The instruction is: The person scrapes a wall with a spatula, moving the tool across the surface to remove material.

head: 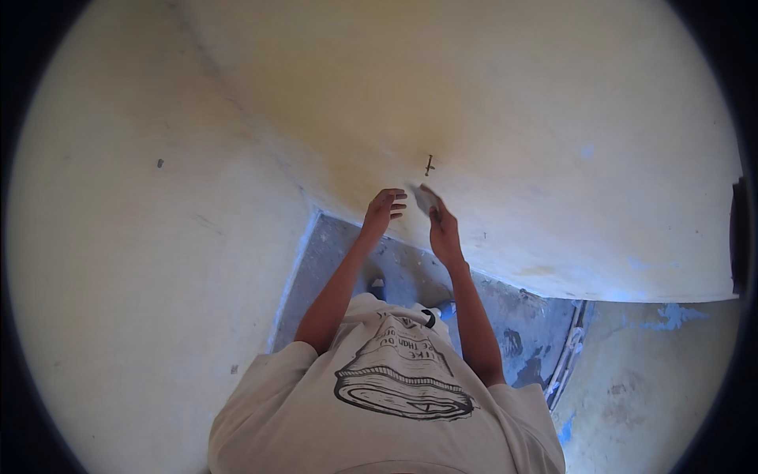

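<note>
My right hand point(445, 231) holds a thin, flat grey piece point(424, 200) by its near side. It is blurred, and I cannot tell whether it is sandpaper or a scraper blade. To its left, my left hand point(384, 210) is raised with the fingers apart and nothing in them. Both hands are in front of a yellowish painted wall point(509, 142); whether either touches it cannot be told. A small rusty piece of metal point(430, 166), perhaps a nail or hook, sits on the wall just beyond the grey piece.
A second wall point(148, 266) meets the first at a corner on the left. Below lies a stained grey floor point(497, 302), with my feet partly seen. Pipes or strips point(567, 355) run along the floor's right edge. A dark object point(739, 237) shows at the far right.
</note>
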A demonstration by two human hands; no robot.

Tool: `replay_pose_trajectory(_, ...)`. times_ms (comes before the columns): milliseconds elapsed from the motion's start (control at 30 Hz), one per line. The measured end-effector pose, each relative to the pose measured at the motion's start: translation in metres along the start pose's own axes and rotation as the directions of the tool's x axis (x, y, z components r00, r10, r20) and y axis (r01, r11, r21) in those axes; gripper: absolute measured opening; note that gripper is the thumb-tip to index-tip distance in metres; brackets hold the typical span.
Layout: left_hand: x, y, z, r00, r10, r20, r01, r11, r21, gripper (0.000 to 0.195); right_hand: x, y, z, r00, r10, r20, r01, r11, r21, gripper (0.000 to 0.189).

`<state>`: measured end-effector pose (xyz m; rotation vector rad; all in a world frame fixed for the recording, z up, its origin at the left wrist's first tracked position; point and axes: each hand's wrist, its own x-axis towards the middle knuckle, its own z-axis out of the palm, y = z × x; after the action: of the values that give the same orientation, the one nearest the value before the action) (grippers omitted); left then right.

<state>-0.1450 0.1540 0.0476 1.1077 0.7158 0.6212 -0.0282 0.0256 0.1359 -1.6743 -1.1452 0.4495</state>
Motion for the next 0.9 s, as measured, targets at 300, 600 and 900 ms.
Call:
replay_pose_trajectory(300, -0.019, -0.011, 0.002, 0.995, -0.096, 0.019, 0.091, 0.979, 0.181, 0.039, -0.02, 0.051, 0.005, 0.776, 0.603, 0.183, -0.46, 0.344, 0.819, 0.033)
replay_pose_trajectory(600, -0.024, -0.005, 0.018, 0.953, -0.207, 0.22, 0.258, 0.938, -0.233, 0.04, -0.059, 0.077, -0.012, 0.772, 0.625, 0.116, -0.508, 0.496, 0.704, 0.039)
replay_pose_trajectory(900, -0.065, -0.048, 0.081, 0.91, -0.174, 0.377, 0.255, 0.951, -0.175, 0.054, -0.087, 0.077, -0.022, 0.651, 0.756, -0.074, -0.441, 0.455, 0.774, 0.038)
